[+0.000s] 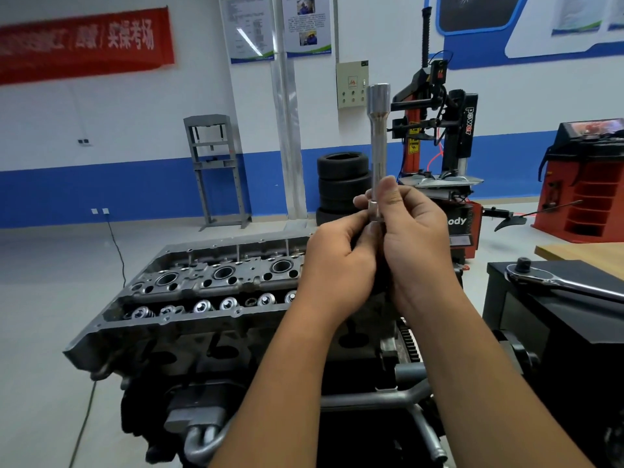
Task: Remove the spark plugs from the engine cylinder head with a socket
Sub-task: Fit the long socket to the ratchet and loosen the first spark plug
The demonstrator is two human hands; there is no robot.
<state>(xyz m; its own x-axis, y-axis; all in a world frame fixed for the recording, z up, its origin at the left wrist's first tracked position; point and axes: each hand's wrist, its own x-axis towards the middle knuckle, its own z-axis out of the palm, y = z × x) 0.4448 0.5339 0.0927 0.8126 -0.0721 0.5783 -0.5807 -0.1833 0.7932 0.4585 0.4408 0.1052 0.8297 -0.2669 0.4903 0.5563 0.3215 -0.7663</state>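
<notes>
- Head view: long chrome socket, held upright above the engine, its wide open end uppermost and its lower end sunk between the two hands.
- Socket position: in front of the person's chest line, raised well above the cylinder head, not touching it; the lower collar sits at fingertip level.
- Left hand: fingers curled in toward the socket's lower end, fingertips against the collar; what lies under the palm is hidden.
- Right hand: thumb up along the shaft, fingers wrapped behind it, pinching the lower part of the socket; the two hands touch each other.
- Cylinder head: grey metal, uncovered, lying below and left of the hands; three round plug wells show in a row, with a row of valve springs nearer the camera. Whether plugs sit in the wells cannot be told.
- Ratchet wrench: chrome, lying flat on a black cabinet top at right, well apart from both hands.
- Tyre changer: red and black, behind the socket; white lettering "power" reads down its column, and "ody" shows on its lower body beside the right hand.
- Red banner: on the wall, upper left, white Chinese characters, blurred; the last group reads roughly "实操考场".
- Wall posters: small print, not legible.
- Stacked tyres: black, on the floor by the wall.
- Red machine: far right, open shelves.
</notes>
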